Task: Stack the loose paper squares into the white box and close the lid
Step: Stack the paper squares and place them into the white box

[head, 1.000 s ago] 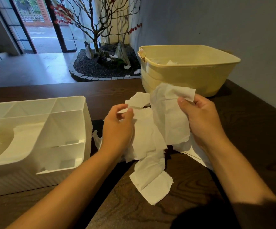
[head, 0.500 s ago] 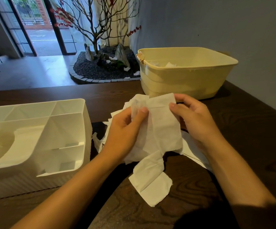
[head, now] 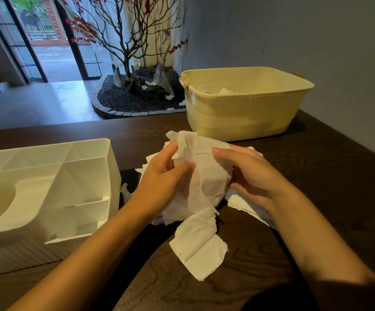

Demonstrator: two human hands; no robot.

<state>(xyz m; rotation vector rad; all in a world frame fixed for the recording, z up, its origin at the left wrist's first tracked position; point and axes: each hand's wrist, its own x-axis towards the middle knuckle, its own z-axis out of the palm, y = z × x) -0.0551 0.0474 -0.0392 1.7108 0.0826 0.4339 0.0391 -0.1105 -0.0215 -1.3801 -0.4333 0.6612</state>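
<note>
A bunch of white paper squares (head: 206, 173) is gathered between both hands above the dark wooden table (head: 316, 176). My left hand (head: 162, 176) grips its left side, thumb over the paper. My right hand (head: 247, 173) holds its right side with curled fingers. A folded strip of paper (head: 199, 245) hangs down from the bunch onto the table. More loose squares (head: 247, 206) lie under my right wrist. The white box (head: 47, 187), with several compartments, stands at the left.
A pale yellow plastic tub (head: 245, 113) stands behind my hands at the back right, with some white paper inside. Beyond the table's far edge is a floor with a bare tree in a gravel bed (head: 135, 95). A grey wall runs along the right.
Both hands have drawn together, and the paper once held spread out is now bunched into a rounded wad between them. The hanging strip still touches the table.
</note>
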